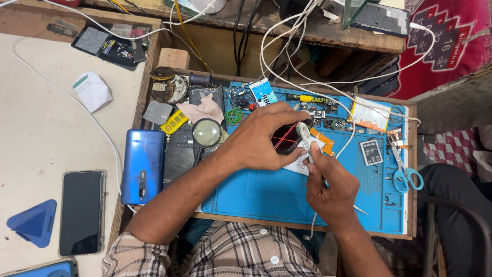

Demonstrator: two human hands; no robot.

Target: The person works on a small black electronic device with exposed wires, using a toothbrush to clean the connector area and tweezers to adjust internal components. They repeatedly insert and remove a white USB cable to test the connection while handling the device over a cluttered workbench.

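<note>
My left hand (pixel 264 134) curls around a small dark oval part with red wires (pixel 285 138) and holds it over the blue work mat (pixel 266 192). My right hand (pixel 330 187) grips a thin tool with a white tip (pixel 304 134), pinched between thumb and fingers, and the tip touches the dark part's right edge. A thin metal point (pixel 360 210) sticks out from under the right hand. A white card (pixel 300 163) lies on the mat beneath both hands.
A blue phone back (pixel 143 165), a magnifying glass (pixel 206 133) and small parts lie left of the mat. Scissors (pixel 405 172), a phone battery (pixel 370 151) and a yellow-handled screwdriver (pixel 307 98) lie to the right and behind. A black phone (pixel 82 212) and white cables (pixel 97 123) are on the left table.
</note>
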